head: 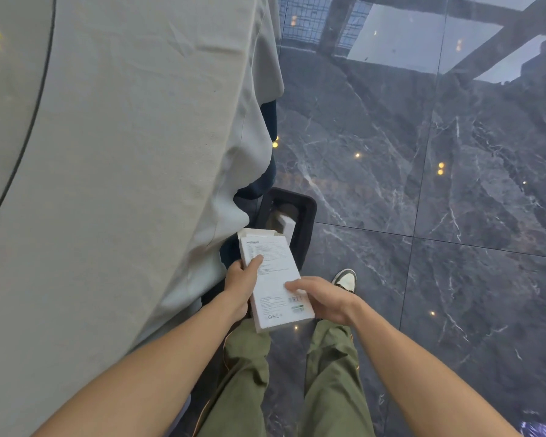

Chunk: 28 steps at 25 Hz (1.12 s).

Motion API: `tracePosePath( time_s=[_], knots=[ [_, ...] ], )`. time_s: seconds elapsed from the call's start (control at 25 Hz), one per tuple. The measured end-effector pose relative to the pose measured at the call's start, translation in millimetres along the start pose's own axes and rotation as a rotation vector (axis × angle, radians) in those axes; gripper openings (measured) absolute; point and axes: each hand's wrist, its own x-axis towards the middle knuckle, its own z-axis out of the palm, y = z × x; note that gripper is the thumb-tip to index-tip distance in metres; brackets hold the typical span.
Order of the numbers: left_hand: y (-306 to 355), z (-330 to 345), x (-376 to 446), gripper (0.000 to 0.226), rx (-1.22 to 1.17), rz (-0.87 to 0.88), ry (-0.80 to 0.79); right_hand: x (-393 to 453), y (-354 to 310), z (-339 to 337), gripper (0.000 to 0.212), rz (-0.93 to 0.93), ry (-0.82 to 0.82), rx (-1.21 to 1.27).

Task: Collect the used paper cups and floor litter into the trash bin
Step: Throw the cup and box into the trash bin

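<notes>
- Grey-green cloth draped over the round desk [123, 152] fills my left side and hangs down towards the floor; I stand close against it, because the bin sits just past its hem.
- My left hand [241, 279] grips the flat white printed cardboard box [273, 279] along its left edge, the thumb laid across the printed face and the other fingers tucked under, where I cannot see them. I judge this hand bears the weight.
- The box is a piece of litter, I take it. It is held tilted, its far flapped end pointing at the black rectangular plastic trash bin [300, 216] and overlapping the bin's near rim from my view, so it can slide straight in.
- The bin stands on the floor, half tucked beside the cloth. Something pale already lies inside it; what it is I cannot tell. No paper cups show anywhere.
- My right hand [325, 299] rests on the box's near right part, fingers loosely spread and flat on the face, steadying rather than clamping.
- Below are my olive-green trousers [328, 373] and one white and dark shoe [345, 280], set on the glossy dark marble-patterned floor [438, 216], which looks clear of litter as far as I see.
</notes>
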Motion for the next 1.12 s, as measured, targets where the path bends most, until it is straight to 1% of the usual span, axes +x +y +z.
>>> tracePosePath(
  time_s=[0.04, 0.08, 0.16, 0.2, 0.24, 0.28, 0.36, 0.44, 0.64, 0.76, 0.88, 1.0, 1.12],
  knots=[
    [-1.1, 1.3, 1.4, 0.036, 0.012, -0.009, -0.005, 0.7, 2.4, -1.1, 0.034, -0.014, 0.054, 0.076],
    [-2.7, 2.4, 2.2, 0.038, 0.030, -0.025, -0.011, 2.7, 3.9, -2.3, 0.034, -0.038, 0.155, 0.113],
    [-3.2, 4.2, 1.0, 0.037, 0.081, -0.071, -0.048, 10.8, 3.6, -5.9, 0.029, -0.103, 0.401, 0.061],
    [-3.4, 4.7, -0.3, 0.035, 0.112, -0.092, -0.080, 16.1, 1.8, -8.1, 0.024, -0.134, 0.487, 0.010],
    [-4.3, 5.1, -1.3, 0.035, 0.144, -0.097, -0.105, 21.5, -1.3, -9.7, 0.021, -0.162, 0.541, -0.038],
    [-5.8, 5.4, -1.3, 0.038, 0.177, -0.090, -0.118, 26.6, -4.5, -10.9, 0.024, -0.182, 0.574, -0.097],
    [-8.2, 5.3, -0.4, 0.045, 0.231, -0.066, -0.102, 33.7, -13.1, -10.8, 0.037, -0.191, 0.639, -0.228],
    [-10.3, 4.1, 0.9, 0.043, 0.252, -0.056, -0.087, 36.5, -23.2, -10.1, 0.045, -0.199, 0.705, -0.349],
    [-9.6, -3.8, 6.3, 0.036, 0.270, -0.022, -0.055, 45.9, -44.9, -8.3, 0.049, -0.192, 0.757, -0.564],
    [-10.8, -9.1, 12.1, 0.034, 0.280, -0.020, -0.039, 55.0, -50.9, -3.0, 0.046, -0.189, 0.696, -0.613],
    [-13.6, -13.5, 19.6, 0.032, 0.291, -0.016, -0.033, 67.3, -54.5, 1.4, 0.048, -0.194, 0.674, -0.766],
    [-13.3, -12.0, 30.5, 0.029, 0.279, -0.011, -0.039, 85.0, -57.4, 0.4, 0.043, -0.171, 0.706, -0.945],
    [-10.3, -2.3, 48.9, 0.018, 0.261, 0.008, -0.051, 108.7, -59.8, -9.2, 0.033, -0.139, 0.740, -1.024]
  ],
)
